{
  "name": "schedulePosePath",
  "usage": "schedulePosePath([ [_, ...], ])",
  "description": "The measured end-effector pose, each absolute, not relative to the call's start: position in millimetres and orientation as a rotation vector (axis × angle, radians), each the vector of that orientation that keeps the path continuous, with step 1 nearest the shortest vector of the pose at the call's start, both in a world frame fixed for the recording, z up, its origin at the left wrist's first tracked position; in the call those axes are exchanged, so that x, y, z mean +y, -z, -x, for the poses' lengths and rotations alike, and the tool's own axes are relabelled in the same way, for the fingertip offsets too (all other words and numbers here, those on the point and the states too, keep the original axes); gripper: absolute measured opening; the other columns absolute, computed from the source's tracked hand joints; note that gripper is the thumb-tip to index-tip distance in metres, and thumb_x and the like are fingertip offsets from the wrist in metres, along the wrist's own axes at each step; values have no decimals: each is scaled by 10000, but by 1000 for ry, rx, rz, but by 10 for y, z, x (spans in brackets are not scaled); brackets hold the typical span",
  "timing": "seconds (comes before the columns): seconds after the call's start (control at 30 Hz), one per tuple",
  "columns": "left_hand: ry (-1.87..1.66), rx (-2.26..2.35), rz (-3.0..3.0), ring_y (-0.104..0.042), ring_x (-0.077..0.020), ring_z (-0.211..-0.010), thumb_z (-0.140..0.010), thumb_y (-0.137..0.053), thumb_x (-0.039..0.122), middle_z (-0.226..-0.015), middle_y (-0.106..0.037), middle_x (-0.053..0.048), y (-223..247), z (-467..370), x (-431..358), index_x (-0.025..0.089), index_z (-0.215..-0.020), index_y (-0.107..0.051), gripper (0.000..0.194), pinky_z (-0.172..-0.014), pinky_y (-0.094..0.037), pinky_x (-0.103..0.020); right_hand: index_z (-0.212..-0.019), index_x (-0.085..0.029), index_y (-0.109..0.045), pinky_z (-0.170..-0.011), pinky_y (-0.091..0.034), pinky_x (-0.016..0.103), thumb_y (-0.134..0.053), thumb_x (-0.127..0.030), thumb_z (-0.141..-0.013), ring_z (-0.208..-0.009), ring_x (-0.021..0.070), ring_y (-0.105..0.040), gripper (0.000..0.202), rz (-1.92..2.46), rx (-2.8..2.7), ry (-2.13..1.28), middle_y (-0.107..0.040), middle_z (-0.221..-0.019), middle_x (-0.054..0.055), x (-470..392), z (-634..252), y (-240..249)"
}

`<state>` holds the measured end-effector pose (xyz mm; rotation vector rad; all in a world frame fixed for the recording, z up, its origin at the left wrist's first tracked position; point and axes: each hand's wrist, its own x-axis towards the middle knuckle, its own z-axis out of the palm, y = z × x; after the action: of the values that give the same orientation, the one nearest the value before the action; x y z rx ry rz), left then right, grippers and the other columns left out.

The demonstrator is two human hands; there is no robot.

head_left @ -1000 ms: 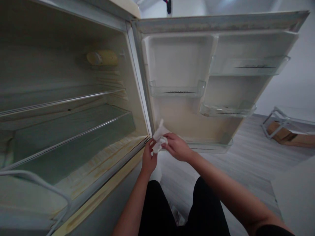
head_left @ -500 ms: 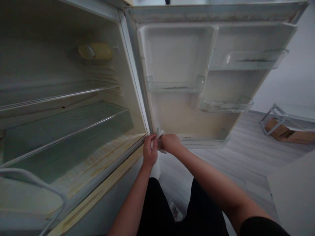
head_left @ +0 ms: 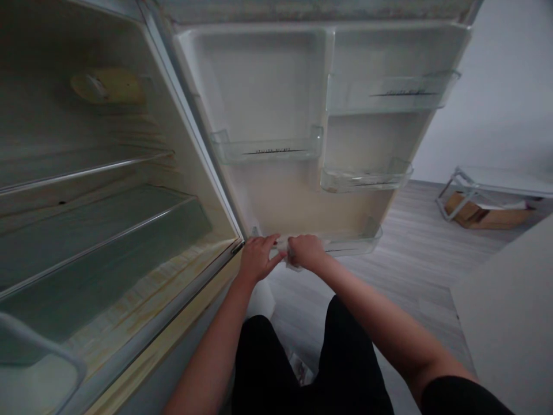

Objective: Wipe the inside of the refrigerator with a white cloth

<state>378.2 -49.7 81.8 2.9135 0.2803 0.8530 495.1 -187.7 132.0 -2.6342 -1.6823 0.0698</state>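
Observation:
In the head view, my right hand (head_left: pixel 306 252) is closed around a crumpled white cloth (head_left: pixel 294 266), pressed against the clear bottom door shelf (head_left: pixel 355 248) of an open fridge. Part of the cloth is hidden by my fingers; whether it is fabric or paper I cannot tell. My left hand (head_left: pixel 256 259) rests on the left end of that same shelf, close to the hinge side, its fingers stretched out and thumb apart. The fridge door (head_left: pixel 276 199) stands wide open in front of me.
Left of me is the fridge interior with glass shelves (head_left: pixel 108 242) and yellowish stains on its floor edge. Higher clear door shelves (head_left: pixel 268 151) jut from the door. A white cable-like loop (head_left: pixel 47 343) lies at lower left. A cardboard box (head_left: pixel 488 216) sits under a rack at right.
My right hand and the cloth have shifted rightward along the bottom door shelf relative to its hinge end. My left hand has spread its fingers over the shelf's end. The view has turned right.

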Motion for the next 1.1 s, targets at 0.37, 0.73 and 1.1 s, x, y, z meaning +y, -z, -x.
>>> schedulePosePath([
  [0.37, -822, 334, -3007, -647, -252, -688, -970, -336, 644, -638, -682, -43, -838, -3806, -544, 225, -651, -565, 574, -795, -405, -426, -1098, -131, -755, -783, -574, 401, -850, -336, -685, -1017, 369, -717, 471, 3019, -1354, -179, -737, -1100, 206, -2849, -6026, -1295],
  [0.73, -809, 387, -2991, -635, -243, -671, -974, -329, 616, -629, -665, -32, -841, -3843, -582, 227, -630, -538, 559, -792, -394, -419, -969, -135, -801, -731, -561, 366, -838, -345, -643, -940, 355, -735, 389, 3033, -1214, -11, -760, -1002, 200, -2906, -6031, -1233],
  [1.1, -811, 412, -2971, -629, -249, -671, -932, -230, 740, -648, -667, -52, -823, -3944, -627, 230, -648, -558, 669, -788, -411, -436, -1060, -104, -743, -864, -509, 433, -831, -375, -685, -1010, 352, -702, 471, 2829, -1404, 111, -744, -1026, 207, -2257, -5531, -1213],
])
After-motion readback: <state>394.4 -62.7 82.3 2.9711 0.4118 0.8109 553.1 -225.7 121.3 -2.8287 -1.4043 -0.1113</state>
